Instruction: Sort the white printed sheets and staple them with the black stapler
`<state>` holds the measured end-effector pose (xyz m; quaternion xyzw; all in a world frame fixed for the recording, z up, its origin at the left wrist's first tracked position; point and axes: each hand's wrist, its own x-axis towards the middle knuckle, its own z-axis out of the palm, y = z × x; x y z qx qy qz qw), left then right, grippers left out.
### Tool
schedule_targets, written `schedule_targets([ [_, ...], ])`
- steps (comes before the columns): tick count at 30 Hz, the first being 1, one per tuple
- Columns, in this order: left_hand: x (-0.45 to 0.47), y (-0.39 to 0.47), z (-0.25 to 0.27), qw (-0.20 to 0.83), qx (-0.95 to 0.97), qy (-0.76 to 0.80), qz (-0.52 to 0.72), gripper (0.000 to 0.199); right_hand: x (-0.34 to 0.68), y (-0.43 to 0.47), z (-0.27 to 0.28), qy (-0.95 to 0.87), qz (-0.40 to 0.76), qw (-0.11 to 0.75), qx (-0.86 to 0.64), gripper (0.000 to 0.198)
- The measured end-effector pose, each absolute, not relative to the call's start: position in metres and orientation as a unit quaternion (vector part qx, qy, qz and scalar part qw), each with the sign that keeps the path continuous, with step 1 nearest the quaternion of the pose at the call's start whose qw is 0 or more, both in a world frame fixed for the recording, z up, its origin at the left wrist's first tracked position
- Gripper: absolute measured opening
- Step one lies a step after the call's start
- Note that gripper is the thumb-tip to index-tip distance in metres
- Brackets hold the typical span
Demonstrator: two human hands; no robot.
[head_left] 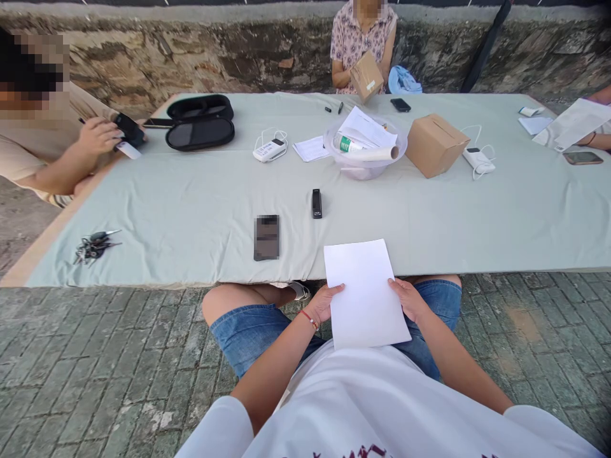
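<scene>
A blank white sheet of paper (366, 296), perhaps a thin stack, lies tilted over my lap, its far end reaching over the table's near edge. My left hand (325, 301) grips its left side, thumb on top and fingers hidden beneath. On the opposite side, my right hand (407, 298) pinches the edge the same way. Beyond the paper, a small black device with a little screen (317, 203) rests on the tablecloth. A dark, blurred-out phone-like rectangle (266, 238) lies to its left.
A pale green cloth covers the table (200, 210). Keys (95, 247) lie at left, near an open black case (200, 124). A plastic basin (365, 168) of papers and a cardboard box (435, 145) stand further back. People sit left, right and opposite; one holds a small box (366, 76).
</scene>
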<state>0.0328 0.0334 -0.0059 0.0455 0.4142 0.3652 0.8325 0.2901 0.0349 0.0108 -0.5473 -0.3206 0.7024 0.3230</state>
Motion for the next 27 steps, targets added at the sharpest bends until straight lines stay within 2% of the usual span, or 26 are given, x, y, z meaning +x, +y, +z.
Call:
schedule_targets([
  [4, 0.032, 0.034, -0.008, 0.835, 0.032, 0.404, 0.374, 0.035, 0.293, 0.039, 0.014, -0.408, 0.641, 0.3, -0.577, 0.043],
  [9, 0.03, 0.035, -0.007, 0.84, 0.034, 0.391, 0.375, 0.037, 0.309, 0.07, 0.033, -0.606, 0.38, 0.165, -0.679, 0.038],
  [13, 0.029, 0.034, -0.007, 0.842, 0.039, 0.389, 0.37, 0.038, 0.289, 0.112, 0.054, -0.668, 0.236, 0.15, -0.69, 0.034],
  [19, 0.032, 0.033, -0.005, 0.841, 0.057, 0.394, 0.366, 0.042, 0.205, 0.17, 0.051, -0.83, 0.216, 0.147, -0.493, 0.037],
  [24, 0.032, 0.035, 0.0, 0.841, 0.065, 0.379, 0.381, 0.045, 0.167, 0.188, 0.044, -0.877, 0.242, 0.053, -0.411, 0.038],
  [27, 0.032, 0.035, 0.001, 0.841, 0.06, 0.382, 0.379, 0.041, 0.164, 0.188, 0.048, -0.88, 0.246, 0.035, -0.404, 0.038],
])
